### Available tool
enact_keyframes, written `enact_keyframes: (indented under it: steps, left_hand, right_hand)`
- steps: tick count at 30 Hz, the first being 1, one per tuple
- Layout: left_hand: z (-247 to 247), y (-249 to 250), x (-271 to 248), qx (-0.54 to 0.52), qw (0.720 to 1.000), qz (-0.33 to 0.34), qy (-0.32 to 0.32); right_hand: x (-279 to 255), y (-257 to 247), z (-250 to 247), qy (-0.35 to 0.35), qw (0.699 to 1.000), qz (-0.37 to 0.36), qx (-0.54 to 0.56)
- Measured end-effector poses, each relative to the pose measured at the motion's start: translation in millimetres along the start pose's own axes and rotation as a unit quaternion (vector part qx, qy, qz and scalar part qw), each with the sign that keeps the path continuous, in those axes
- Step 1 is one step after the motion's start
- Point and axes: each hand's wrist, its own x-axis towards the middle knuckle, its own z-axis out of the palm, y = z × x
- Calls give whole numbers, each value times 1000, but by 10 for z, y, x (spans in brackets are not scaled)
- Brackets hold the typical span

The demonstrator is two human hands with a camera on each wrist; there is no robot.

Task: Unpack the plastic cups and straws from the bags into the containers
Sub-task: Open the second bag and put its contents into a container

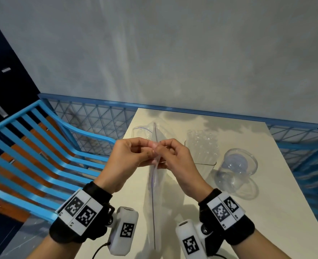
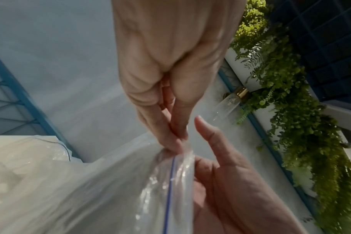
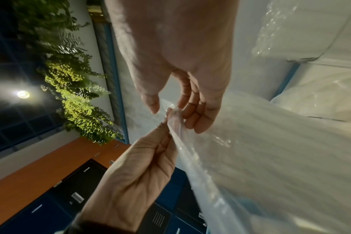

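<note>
Both your hands are up over the counter (image 1: 191,186), meeting at the top edge of a clear zip bag (image 1: 155,199). Your left hand (image 1: 130,161) pinches the bag's sealed strip between thumb and fingertips; your right hand (image 1: 175,161) pinches the same strip from the other side, fingers curled in. The two hands are touching or nearly so at the pinch point. The bag hangs edge-on toward you, its blue zip line (image 1: 152,193) running down the middle, lower end near the counter's near edge.

In the left wrist view, the left hand (image 2: 230,190) grips the bag (image 2: 110,190) just beside the blue line (image 2: 169,194), index finger raised off the plastic, while the right hand (image 2: 170,71) comes down from above with fingertips (image 2: 170,142) clamped on the bag's top corner. The right wrist view shows the right hand (image 3: 174,55) and left hand (image 3: 134,174) both holding the bunched strip of the bag (image 3: 270,158).

What is inside the bag can't be made out. A second clear bag (image 1: 143,130) lies on the counter behind your hands. To the right lies a bag of cups (image 1: 203,146), and beside it a round clear container (image 1: 238,163) stands upright. A blue slatted chair (image 1: 42,156) sits left of the counter.
</note>
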Motion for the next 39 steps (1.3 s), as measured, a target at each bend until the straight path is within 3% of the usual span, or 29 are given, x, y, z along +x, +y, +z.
enact_keyframes:
  steps: [6,9,11,13,14,17,19,21,24,26,28,31,32,33,35,37,39]
  left_hand:
    - [76,-43,-57,-17,1000,11,10]
    - [113,-85,-61,16,999,25,39]
    - [157,-148,-66,163,976,104,101]
    - [190,-178,-78,306,914,211,162]
    - [182,-169,-87,332,895,242,172]
    - [112,-176,-79,414,859,273,128]
    - [93,-194,-82,496,826,253,83]
    - [101,-175,-75,488,850,190,62]
    - [102,-173,-24,309,947,89,22]
    - [97,-204,-1,267,959,97,16]
    - [92,-250,-18,359,919,158,32]
    - [106,-213,-4,578,775,252,37]
    - [95,-176,17,603,754,260,12]
    - [80,-128,39,601,757,254,-19]
    - [43,-73,93,552,798,229,-72]
    - [47,-57,131,515,829,210,-62]
    - [38,-64,148,480,851,213,-10]
  right_hand:
    - [7,-32,-80,13,998,-14,-52]
    - [-2,-92,-104,9,988,-54,-144]
    - [-26,-94,-85,8,943,-126,-307]
    - [-55,-89,-30,33,864,-205,-458]
    - [-57,-93,-10,48,857,-217,-464]
    - [-16,-131,-32,79,918,-178,-346]
    - [1,-182,-62,95,948,-131,-275]
    - [-6,-202,-57,108,961,-115,-229]
    - [0,-120,-45,49,955,-61,-287]
    - [21,-57,-56,1,942,-10,-334]
    - [43,-51,-120,-2,936,-17,-353]
    - [41,-109,-190,-19,896,-89,-434]
    - [38,-134,-194,-22,885,-116,-451]
    - [43,-150,-194,-15,881,-138,-452]
    - [46,-153,-187,27,889,-160,-427]
    - [27,-128,-171,39,890,-160,-426]
    - [-22,-54,-173,1,867,-114,-486]
